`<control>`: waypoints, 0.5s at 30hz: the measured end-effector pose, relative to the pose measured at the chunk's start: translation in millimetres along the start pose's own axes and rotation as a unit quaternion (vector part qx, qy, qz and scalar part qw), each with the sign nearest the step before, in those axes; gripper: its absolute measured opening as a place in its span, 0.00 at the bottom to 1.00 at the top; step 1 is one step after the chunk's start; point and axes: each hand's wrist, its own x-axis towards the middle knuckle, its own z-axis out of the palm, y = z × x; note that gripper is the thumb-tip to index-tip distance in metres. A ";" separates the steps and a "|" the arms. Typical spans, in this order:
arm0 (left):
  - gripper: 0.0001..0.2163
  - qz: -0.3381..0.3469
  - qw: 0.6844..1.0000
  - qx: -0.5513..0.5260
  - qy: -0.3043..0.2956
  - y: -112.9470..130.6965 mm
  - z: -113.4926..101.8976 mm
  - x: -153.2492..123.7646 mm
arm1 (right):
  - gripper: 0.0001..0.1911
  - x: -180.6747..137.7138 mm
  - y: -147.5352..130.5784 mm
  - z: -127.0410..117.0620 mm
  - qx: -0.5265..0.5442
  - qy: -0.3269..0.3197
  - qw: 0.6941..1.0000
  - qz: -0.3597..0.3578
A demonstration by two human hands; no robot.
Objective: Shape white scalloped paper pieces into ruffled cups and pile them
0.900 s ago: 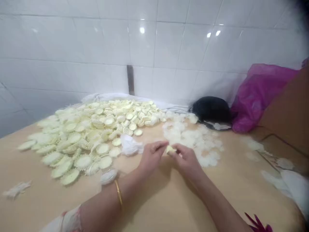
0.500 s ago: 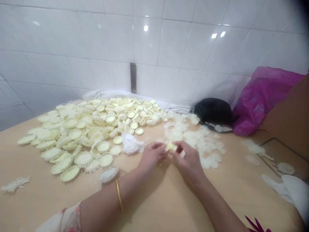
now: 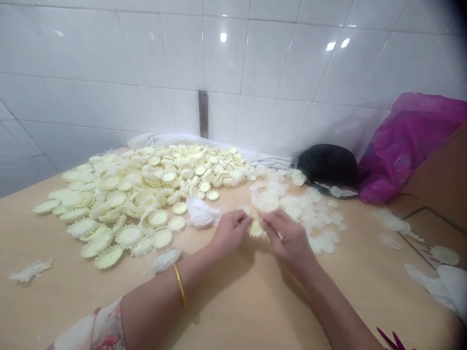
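A small pale yellow piece with a notched edge (image 3: 256,228) is between my two hands above the table. My left hand (image 3: 230,232) pinches its left side with thumb and forefinger. On the other side, the bent fingers of my right hand (image 3: 290,239) grip its edge. Left of my hands spreads a large heap of pale yellow, cup-like discs with toothed rims (image 3: 146,194). Thin whitish toothed pieces (image 3: 292,204) lie loosely just beyond my right hand. A crumpled white cloth or tissue (image 3: 201,214) sits beside my left hand.
Near my left wrist is a small round container with white contents (image 3: 167,260). A black bag-like object (image 3: 326,165) and a magenta plastic bag (image 3: 404,146) stand at the back right, against the tiled wall (image 3: 146,53). Magenta pointed handles or tips (image 3: 390,338) show at the bottom right.
The yellow piece has turned and hangs slightly lower between my fingers. My right hand has shifted its grip. The whole view has moved slightly, with the table things appearing farther right.
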 end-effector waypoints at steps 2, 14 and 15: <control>0.13 0.009 1.000 0.020 -0.002 2.5 0.9 -1.2 | 0.13 -0.9 1.0 0.1 0.006 -0.054 0.998 0.006; 0.07 -0.229 0.875 -0.418 -0.084 5.7 9.4 -6.4 | 0.09 1.0 -4.2 -4.0 0.040 -0.117 0.990 0.060; 0.06 -0.246 0.855 -0.448 -0.089 7.8 10.5 -7.4 | 0.09 0.8 -4.8 -3.7 0.042 -0.118 0.990 0.063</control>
